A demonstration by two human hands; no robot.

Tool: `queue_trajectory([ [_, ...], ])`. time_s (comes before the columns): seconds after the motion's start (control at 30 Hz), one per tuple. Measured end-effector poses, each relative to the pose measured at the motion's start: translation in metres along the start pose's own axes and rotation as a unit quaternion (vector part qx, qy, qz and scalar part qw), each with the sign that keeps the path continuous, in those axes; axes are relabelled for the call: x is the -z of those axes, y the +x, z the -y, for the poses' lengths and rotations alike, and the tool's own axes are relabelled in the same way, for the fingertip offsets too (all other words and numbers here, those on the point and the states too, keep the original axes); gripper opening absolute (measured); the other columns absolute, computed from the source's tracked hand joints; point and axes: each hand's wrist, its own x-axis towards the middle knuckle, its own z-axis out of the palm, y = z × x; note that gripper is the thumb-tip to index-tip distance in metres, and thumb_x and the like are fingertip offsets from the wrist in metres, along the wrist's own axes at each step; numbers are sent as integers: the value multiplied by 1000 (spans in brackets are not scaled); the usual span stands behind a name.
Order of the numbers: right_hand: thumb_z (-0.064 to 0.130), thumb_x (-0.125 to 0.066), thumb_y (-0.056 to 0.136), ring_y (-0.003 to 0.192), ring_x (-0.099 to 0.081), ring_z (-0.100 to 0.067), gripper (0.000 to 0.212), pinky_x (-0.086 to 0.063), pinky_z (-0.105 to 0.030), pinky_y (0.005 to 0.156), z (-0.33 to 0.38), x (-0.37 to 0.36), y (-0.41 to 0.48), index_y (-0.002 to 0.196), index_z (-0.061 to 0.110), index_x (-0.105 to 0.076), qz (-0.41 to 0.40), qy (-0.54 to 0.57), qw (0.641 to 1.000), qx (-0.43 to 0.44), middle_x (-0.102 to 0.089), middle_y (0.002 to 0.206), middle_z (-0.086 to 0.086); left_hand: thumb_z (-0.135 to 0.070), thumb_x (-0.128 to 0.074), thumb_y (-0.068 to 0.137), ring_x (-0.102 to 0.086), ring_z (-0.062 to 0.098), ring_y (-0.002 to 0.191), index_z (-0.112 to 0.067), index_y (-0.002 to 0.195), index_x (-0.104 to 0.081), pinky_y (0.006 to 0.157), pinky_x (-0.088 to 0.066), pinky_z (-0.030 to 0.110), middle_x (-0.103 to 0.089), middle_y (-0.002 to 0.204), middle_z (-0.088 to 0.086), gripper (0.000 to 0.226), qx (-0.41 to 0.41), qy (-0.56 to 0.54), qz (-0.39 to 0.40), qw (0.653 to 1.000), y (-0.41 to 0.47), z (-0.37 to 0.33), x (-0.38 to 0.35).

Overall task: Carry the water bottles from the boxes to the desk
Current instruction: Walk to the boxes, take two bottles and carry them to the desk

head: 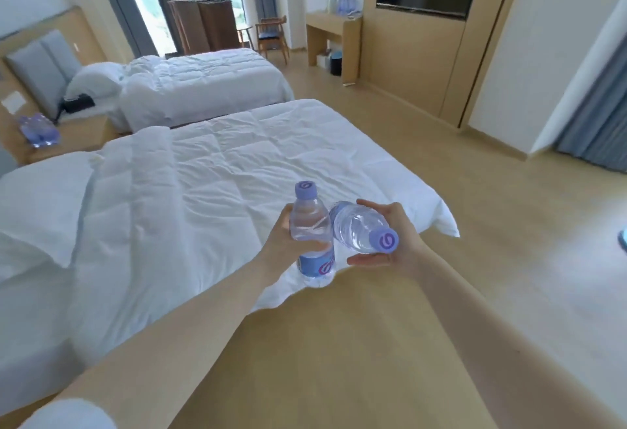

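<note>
Two bottles, one per hand: left hand (283, 243) wraps an upright bottle (311, 225), right hand (395, 242) cradles a tilted bottle (359, 228) between thumb and fingers — seemingly looser. Held close together over the bed (237, 157) corner, far from the desk (329, 19); a knock while walking could drop one.

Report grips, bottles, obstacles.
Left grip holds upright clear plastic purple-capped bottle. Right grip holds matching bottle, tilted. Light wooden desk far ahead; white bed alongside.

Two clear, lilac-capped water bottles held side by side: the upright bottle (312, 235), blue-labelled; at its 3 o'clock the tipped bottle (358, 228), cap toward the viewer. At 12 o'clock, distant bottles (343, 5) on the table (334, 23).
</note>
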Motion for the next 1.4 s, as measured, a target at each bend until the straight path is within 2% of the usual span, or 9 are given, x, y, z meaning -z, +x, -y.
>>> queue_trajectory([
  [0.27, 24, -22, 98, 60, -70, -34, 49, -56, -31, 50, 34, 70, 34, 130, 5, -54, -58, -67, 994, 69, -68, 82, -24, -24, -77, 49, -66, 17, 87, -20, 105, -57, 77, -54, 30, -68, 90, -2, 60, -13, -57, 145, 988, 95, -16, -55],
  [0.4, 6, -34, 98, 63, -71, -31, 36, -59, -34, 60, 67, 91, 53, 126, 11, -56, -29, -77, 991, 103, -71, 81, -17, -20, -76, 51, -66, 19, 88, -19, 111, -54, 75, -55, 32, -67, 93, 0, 64, 4, -84, 200, 976, 159, -15, -66],
  [0.53, -17, -57, 83, 82, -71, -32, 58, -60, -37, 77, 101, 108, 80, 131, 16, -53, 16, -153, 976, 156, -70, 96, -18, -12, -75, 61, -65, 25, 90, -15, 115, -51, 76, -55, 34, -65, 97, 5, 58, 16, -95, 238, 966, 230, -20, -75],
  [0.67, -11, -73, 76, 84, -71, -30, 65, -59, -37, 75, 133, 118, 106, 130, 21, -54, -81, -236, 949, 194, -73, 95, -15, -15, -73, 62, -63, 26, 91, -8, 118, -49, 78, -54, 35, -62, 102, 9, 62, 19, -101, 280, 955, 289, -29, -94],
  [0.8, 10, -80, 76, 62, -70, -26, 56, -53, -27, 53, 156, 135, 118, 122, 31, -55, -170, -258, 930, 198, -74, 75, -12, -18, -75, 62, -62, 32, 97, -5, 126, -45, 81, -54, 39, -60, 112, 18, 72, 31, -115, 319, 940, 330, -31, -128],
  [1.0, 6, -81, 75, 44, -48, 5, 51, -32, -6, 45, 178, 192, 119, 121, 20, -62, -288, -274, 882, 255, -50, 44, 24, -9, -72, 68, -68, 29, 87, -12, 115, -56, 72, -55, 36, -68, 103, 11, 50, 26, -115, 364, 924, 364, -36, -202],
  [1.13, 29, -87, 67, 79, -46, 7, 49, -38, -1, 60, 188, 247, 125, 109, 37, -64, -357, -279, 857, 245, -42, 98, 9, -5, -64, 71, -69, 23, 84, -29, 95, -69, 70, -56, 32, -72, 94, 4, 34, 22, -113, 393, 912, 378, -38, -261],
  [1.27, 49, -86, 53, 99, -50, -6, 51, -43, -11, 79, 199, 312, 132, 94, 36, -59, -378, -256, 847, 273, -44, 111, -2, -14, -73, 68, -66, 36, 96, -5, 117, -57, 83, -54, 44, -64, 111, 24, 52, 12, -104, 406, 908, 401, -40, -328],
  [1.4, 57, -77, 48, 95, -67, -21, 68, -56, -44, 86, 222, 376, 131, 102, 18, -63, -365, -183, 860, 307, -69, 102, -7, -14, -75, 69, -62, 43, 104, 2, 124, -47, 88, -51, 51, -59, 119, 30, 64, 19, -90, 403, 911, 427, -52, -398],
])
